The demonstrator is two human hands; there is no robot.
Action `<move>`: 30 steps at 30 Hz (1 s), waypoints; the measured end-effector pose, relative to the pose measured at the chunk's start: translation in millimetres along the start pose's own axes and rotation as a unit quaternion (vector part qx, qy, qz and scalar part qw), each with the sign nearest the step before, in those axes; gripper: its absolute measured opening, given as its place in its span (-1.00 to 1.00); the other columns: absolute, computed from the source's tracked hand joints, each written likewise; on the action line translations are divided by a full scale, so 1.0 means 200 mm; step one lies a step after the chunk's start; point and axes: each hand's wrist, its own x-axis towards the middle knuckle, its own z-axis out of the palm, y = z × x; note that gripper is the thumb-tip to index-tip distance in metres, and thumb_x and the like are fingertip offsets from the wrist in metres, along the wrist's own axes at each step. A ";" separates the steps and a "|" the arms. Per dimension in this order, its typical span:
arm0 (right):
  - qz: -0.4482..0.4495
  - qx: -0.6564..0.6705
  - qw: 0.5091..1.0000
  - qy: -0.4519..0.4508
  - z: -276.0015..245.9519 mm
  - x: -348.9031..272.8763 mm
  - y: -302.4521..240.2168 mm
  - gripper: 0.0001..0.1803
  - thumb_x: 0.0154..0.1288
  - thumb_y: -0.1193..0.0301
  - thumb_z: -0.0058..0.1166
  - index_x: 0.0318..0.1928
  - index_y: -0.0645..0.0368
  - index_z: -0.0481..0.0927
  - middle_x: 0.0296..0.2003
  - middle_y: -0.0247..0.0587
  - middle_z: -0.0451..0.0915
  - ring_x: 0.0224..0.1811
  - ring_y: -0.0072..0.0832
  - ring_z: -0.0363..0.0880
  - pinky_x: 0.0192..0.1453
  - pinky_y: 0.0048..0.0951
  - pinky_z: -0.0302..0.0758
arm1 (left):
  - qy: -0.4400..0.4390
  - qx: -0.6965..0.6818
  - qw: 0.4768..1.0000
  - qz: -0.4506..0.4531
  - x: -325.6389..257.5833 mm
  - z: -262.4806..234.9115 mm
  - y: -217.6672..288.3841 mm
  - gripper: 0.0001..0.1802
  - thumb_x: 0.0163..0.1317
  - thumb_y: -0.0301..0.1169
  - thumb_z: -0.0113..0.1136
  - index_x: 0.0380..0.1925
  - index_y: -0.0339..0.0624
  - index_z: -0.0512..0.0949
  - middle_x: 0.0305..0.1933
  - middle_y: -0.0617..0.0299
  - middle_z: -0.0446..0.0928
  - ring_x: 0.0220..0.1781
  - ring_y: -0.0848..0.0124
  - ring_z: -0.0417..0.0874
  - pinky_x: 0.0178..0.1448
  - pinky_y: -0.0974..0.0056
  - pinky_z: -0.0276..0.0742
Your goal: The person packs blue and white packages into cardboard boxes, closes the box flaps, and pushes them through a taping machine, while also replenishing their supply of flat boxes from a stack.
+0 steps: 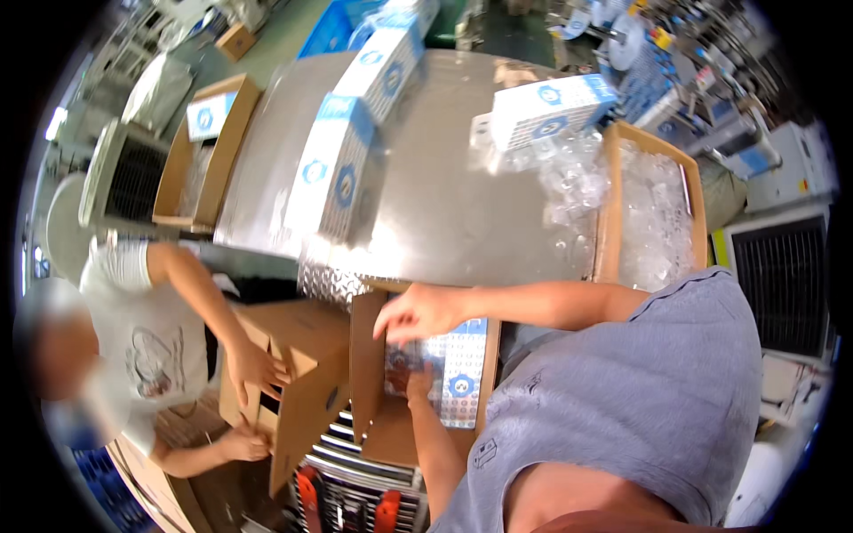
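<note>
An open cardboard carton [366, 333] stands in front of me on a roller conveyor. Inside it lies a white and blue patterned box [462, 373], with clear plastic items [404, 355] beside it. My right hand [425, 311] hovers over the carton's far part, fingers loosely apart and nothing visible in them. Down inside the carton, my left hand [420, 386] is at the clear plastic beside the patterned box. Its fingers are blurred, so I cannot tell whether they grip anything.
To the left, a co-worker handles another carton [306, 391]. A metal table [435, 186] ahead bears white and blue boxes [333, 169] and loose clear plastic pieces [573, 178]. A carton of clear plastic pieces [609, 213] stands at its right, a long carton [227, 169] at its left.
</note>
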 end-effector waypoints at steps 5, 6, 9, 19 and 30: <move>0.034 -0.308 0.775 0.551 -0.88 -0.57 0.45 -0.67 0.12 0.49 0.24 -0.05 0.04 0.67 -0.01 -0.02 0.60 0.13 -0.09 0.52 0.24 -0.12 0.44 | -0.040 -0.264 0.961 0.068 -0.03 -0.23 -0.05 -0.11 0.30 0.16 0.12 0.46 -0.20 0.22 0.60 -0.22 -0.11 0.62 -0.06 -0.05 0.56 0.02 0.09; 0.053 -0.358 0.735 0.573 -1.06 -0.73 0.58 -0.64 0.12 0.46 0.27 -0.01 0.08 0.64 0.00 0.00 0.58 0.12 -0.05 0.50 0.23 -0.12 0.44 | -0.015 -0.288 0.954 0.086 0.01 -0.23 -0.02 -0.19 0.32 0.07 0.15 0.40 -0.25 0.30 0.47 -0.19 0.13 0.49 0.01 0.16 0.48 0.09 0.19; 0.173 -0.424 0.660 0.596 -1.29 -0.85 0.83 -0.54 0.17 0.26 0.32 0.07 0.08 0.55 0.04 -0.04 0.56 0.15 -0.04 0.45 0.22 -0.06 0.41 | 0.061 -0.299 0.940 0.152 -0.02 -0.30 0.07 -0.33 0.35 -0.14 0.23 0.32 -0.38 0.40 0.11 -0.01 0.61 0.06 0.30 0.62 0.18 0.27 0.46; 0.127 -0.245 0.793 0.543 -1.35 -0.71 0.97 -0.66 0.22 0.28 0.34 -0.05 0.05 0.55 -0.23 -0.28 0.59 -0.21 -0.39 0.56 -0.15 -0.30 0.50 | 0.052 -0.486 0.857 0.163 -0.54 -0.84 0.29 -0.53 0.41 -0.29 0.20 0.19 -0.40 0.50 0.12 -0.04 0.62 0.18 0.23 0.63 0.16 0.26 0.55; 0.060 0.642 0.762 0.067 -0.51 -0.29 0.16 -0.83 0.51 0.35 0.03 -0.07 0.18 0.56 -0.24 -0.32 0.54 -0.22 -0.51 0.51 -0.26 -0.51 0.52 | 0.085 -0.676 0.703 0.206 -0.91 -1.34 0.29 -0.52 0.51 -0.31 0.06 0.28 -0.42 0.38 0.19 -0.06 0.56 0.13 0.23 0.67 0.20 0.24 0.61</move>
